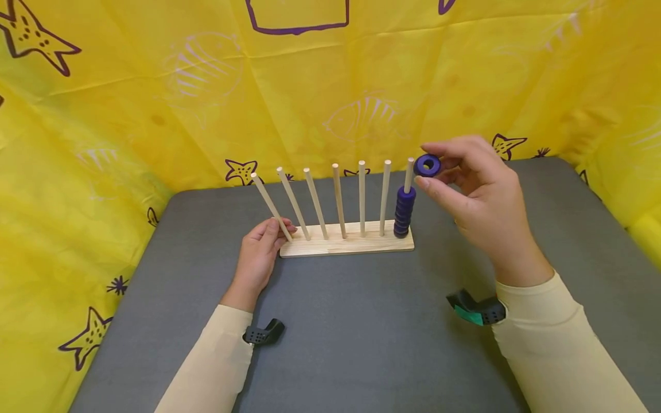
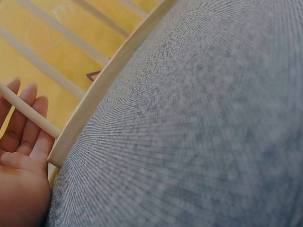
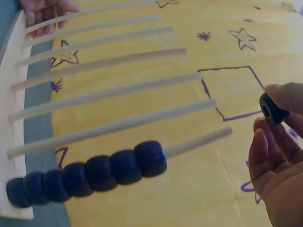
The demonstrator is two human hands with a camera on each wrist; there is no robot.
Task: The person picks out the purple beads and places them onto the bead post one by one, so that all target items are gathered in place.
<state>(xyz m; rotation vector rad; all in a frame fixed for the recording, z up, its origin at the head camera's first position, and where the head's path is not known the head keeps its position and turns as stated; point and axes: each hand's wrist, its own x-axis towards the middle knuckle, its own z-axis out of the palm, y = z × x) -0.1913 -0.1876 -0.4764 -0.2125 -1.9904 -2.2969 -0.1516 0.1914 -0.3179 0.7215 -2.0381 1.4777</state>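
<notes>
A wooden peg stand [image 1: 346, 245] with several upright pegs sits on the table. Purple ring beads [image 1: 404, 212] are stacked on its rightmost peg, the peg's upper end showing bare above them. My right hand [image 1: 482, 201] pinches one more purple bead [image 1: 427, 166] between thumb and fingertips, beside the top of that peg, with its hole facing the head camera. At the other end my left hand [image 1: 260, 252] holds the leftmost peg [image 2: 33, 113] low down, near the base, thumb in front and fingers behind. The left wrist view does not show that thumb.
A grey cloth-covered table [image 1: 341, 332] lies under the stand. Yellow fabric [image 1: 289, 86] with drawn starfish and fish hangs behind and at the sides. Both wrists carry black camera mounts [image 1: 264, 332].
</notes>
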